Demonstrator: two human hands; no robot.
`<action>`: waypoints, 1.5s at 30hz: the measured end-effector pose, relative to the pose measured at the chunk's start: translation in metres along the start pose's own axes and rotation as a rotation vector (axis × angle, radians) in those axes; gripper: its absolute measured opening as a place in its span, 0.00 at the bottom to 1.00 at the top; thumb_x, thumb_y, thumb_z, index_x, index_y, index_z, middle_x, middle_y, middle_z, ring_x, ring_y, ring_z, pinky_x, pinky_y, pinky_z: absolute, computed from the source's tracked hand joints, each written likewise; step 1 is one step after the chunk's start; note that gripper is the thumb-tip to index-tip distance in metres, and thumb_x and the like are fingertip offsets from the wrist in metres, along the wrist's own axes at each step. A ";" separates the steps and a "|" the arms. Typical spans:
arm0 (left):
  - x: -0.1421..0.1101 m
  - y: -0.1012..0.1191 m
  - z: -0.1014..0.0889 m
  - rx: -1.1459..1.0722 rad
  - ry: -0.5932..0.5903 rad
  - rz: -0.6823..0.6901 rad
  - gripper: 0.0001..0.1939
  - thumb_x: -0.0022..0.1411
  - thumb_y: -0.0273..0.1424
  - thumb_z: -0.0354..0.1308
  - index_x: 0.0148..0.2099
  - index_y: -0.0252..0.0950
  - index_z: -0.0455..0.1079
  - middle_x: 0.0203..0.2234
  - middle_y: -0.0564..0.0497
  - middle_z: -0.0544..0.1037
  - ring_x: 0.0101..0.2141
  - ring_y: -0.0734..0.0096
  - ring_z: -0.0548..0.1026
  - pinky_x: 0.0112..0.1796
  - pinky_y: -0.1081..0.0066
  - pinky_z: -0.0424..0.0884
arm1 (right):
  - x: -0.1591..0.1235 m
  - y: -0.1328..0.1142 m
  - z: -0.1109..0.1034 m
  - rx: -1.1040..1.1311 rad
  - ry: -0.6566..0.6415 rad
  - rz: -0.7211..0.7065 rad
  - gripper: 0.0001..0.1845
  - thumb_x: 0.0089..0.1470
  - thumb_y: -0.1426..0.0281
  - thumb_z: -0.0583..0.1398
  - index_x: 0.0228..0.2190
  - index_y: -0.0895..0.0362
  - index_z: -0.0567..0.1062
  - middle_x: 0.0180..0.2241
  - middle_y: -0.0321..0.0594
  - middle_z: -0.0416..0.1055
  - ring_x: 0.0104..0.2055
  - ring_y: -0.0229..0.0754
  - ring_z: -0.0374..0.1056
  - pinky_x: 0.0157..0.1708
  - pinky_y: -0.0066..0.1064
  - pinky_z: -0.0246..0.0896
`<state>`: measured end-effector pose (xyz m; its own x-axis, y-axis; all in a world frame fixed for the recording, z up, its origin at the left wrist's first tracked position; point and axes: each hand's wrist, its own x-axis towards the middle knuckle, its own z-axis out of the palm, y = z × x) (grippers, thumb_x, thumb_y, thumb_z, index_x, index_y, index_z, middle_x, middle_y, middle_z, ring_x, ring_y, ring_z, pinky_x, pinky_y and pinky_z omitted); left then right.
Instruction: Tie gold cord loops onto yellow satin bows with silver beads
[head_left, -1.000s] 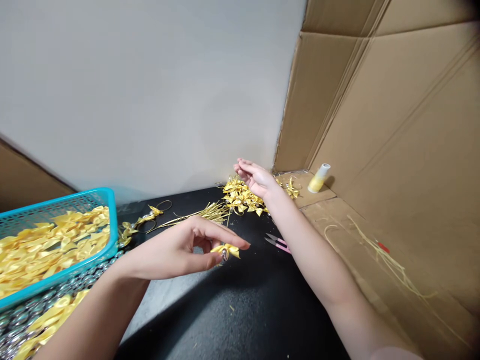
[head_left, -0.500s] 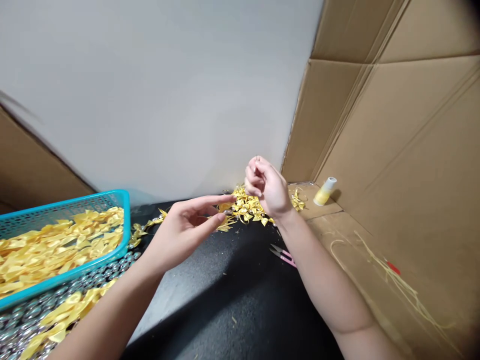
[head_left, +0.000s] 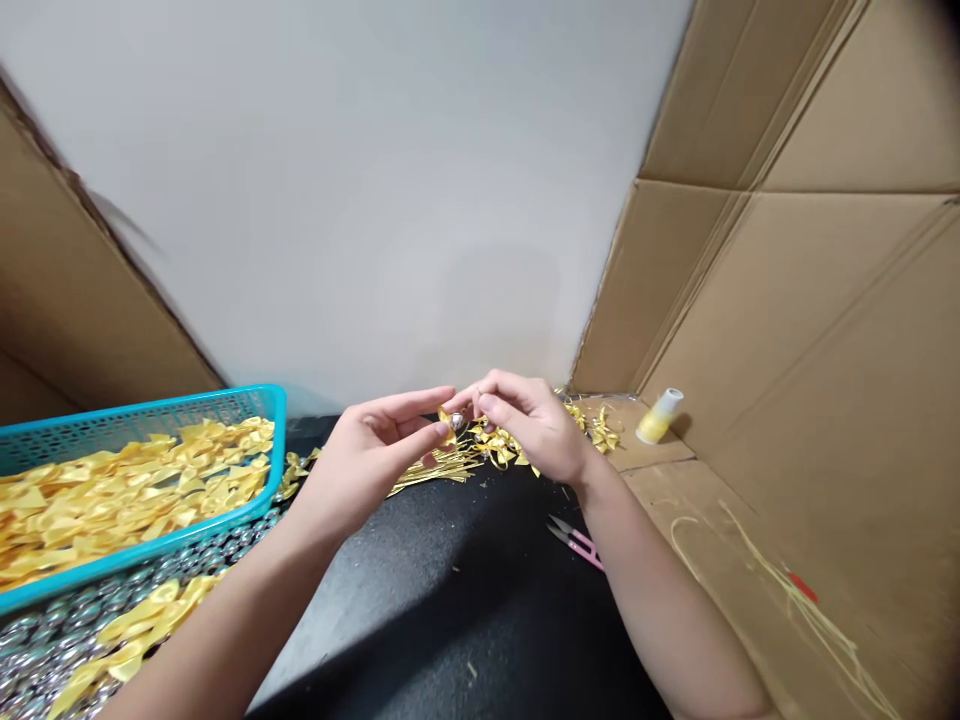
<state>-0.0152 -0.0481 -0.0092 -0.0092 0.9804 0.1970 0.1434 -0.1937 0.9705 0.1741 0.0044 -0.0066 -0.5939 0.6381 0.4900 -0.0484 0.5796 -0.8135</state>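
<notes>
My left hand (head_left: 367, 450) pinches a small yellow ribbon bow (head_left: 448, 428) between thumb and fingertips. Against the bow sits a shiny silver bead (head_left: 457, 421), at the fingertips of both hands. My right hand (head_left: 536, 425) is closed in a pinch right beside it; whatever its fingers hold is too small to make out. Behind and below the hands lie a pile of yellow bows with loose strands (head_left: 600, 430) and a bundle of thin yellow cords (head_left: 442, 468). Pink-handled thread snips (head_left: 576, 540) rest on the black surface near my right forearm.
A turquoise basket (head_left: 276, 440) of yellow ribbon bows stands at left, above many shiny beads (head_left: 67, 620) with more bows among them. A yellow thread spool (head_left: 660, 416) stands at right on cardboard, near loose yellow cords (head_left: 817, 610). A pale wall and cardboard panels enclose the work surface.
My right hand has come down from its raised position to meet my left fingertips. The bow and bead now show between the hands. The view has tilted slightly upward.
</notes>
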 end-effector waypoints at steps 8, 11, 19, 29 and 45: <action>0.002 0.004 -0.001 -0.044 0.002 0.014 0.24 0.53 0.35 0.66 0.52 0.35 0.75 0.43 0.41 0.81 0.31 0.68 0.76 0.27 0.72 0.74 | 0.000 -0.006 -0.002 0.028 0.118 0.013 0.10 0.62 0.66 0.55 0.32 0.53 0.75 0.35 0.38 0.76 0.41 0.40 0.71 0.44 0.34 0.65; 0.006 0.004 -0.004 -0.011 -0.030 -0.007 0.21 0.54 0.33 0.65 0.51 0.34 0.73 0.41 0.42 0.81 0.33 0.69 0.76 0.28 0.74 0.73 | 0.001 -0.006 -0.008 0.146 0.319 0.018 0.06 0.59 0.65 0.59 0.31 0.51 0.75 0.28 0.35 0.73 0.33 0.37 0.70 0.39 0.32 0.66; -0.026 -0.014 -0.001 0.252 -0.382 0.158 0.14 0.65 0.30 0.53 0.52 0.38 0.70 0.34 0.48 0.78 0.33 0.69 0.77 0.30 0.73 0.74 | 0.004 0.008 -0.049 0.403 0.690 0.252 0.03 0.55 0.72 0.59 0.30 0.53 0.73 0.28 0.33 0.69 0.25 0.31 0.61 0.23 0.23 0.58; -0.111 -0.075 0.009 0.583 -0.466 0.279 0.14 0.65 0.30 0.56 0.52 0.42 0.71 0.38 0.48 0.81 0.36 0.67 0.78 0.38 0.71 0.73 | 0.014 0.061 0.012 0.511 0.248 0.660 0.04 0.53 0.77 0.62 0.28 0.57 0.76 0.24 0.36 0.74 0.24 0.31 0.66 0.28 0.25 0.68; -0.121 -0.096 0.013 0.259 -0.450 -0.323 0.24 0.55 0.38 0.67 0.51 0.36 0.69 0.31 0.51 0.80 0.29 0.71 0.75 0.31 0.73 0.69 | -0.001 0.093 0.053 0.302 0.024 0.816 0.13 0.57 0.81 0.59 0.22 0.61 0.73 0.16 0.33 0.71 0.16 0.29 0.65 0.17 0.18 0.61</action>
<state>-0.0147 -0.1480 -0.1278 0.3182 0.9187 -0.2342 0.4396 0.0759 0.8950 0.1277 0.0311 -0.0990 -0.5193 0.8079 -0.2786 0.1722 -0.2204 -0.9601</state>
